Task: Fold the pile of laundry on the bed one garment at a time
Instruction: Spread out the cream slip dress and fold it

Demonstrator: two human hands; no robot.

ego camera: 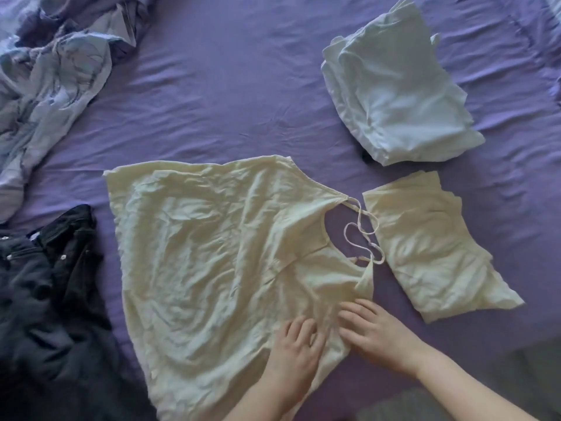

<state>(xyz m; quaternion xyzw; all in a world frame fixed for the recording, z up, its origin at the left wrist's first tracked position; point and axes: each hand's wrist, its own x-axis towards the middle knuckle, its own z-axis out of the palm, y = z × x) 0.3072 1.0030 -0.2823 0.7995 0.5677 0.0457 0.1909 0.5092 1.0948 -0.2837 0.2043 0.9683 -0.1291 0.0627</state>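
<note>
At the upper left of the frame we see a blue heap (51, 77) of crumpled laundry, not yet folded. Below it, at the lower left, lie dark jeans (45, 299), also loose and rumpled. Both rest on the purple sheet (227, 86), so by our reckoning at least two garments are left to do.

In the middle lies the garment in hand, a cream top (212, 259), spread flat but wrinkled, its thin straps (362, 235) curling toward the right. It is not yet folded; we judge the step to be smoothing it out before the first fold.

At the bottom centre our left hand (296, 350) rests on the top's near edge with fingers spread and a little bent, pressing the cloth, not gripping it as far as we can tell. Just to its right, our right hand (373, 332) lies flat on the same cloth, fingers extended toward the left hand, holding nothing.

Right of the straps and touching them, a cream folded piece (434, 253) is finished. At the upper right a pale folded stack (400, 95) is also done.

So we put the task near its middle: two folded bundles on the right, one top under way, the heap and jeans waiting on the left.
</note>
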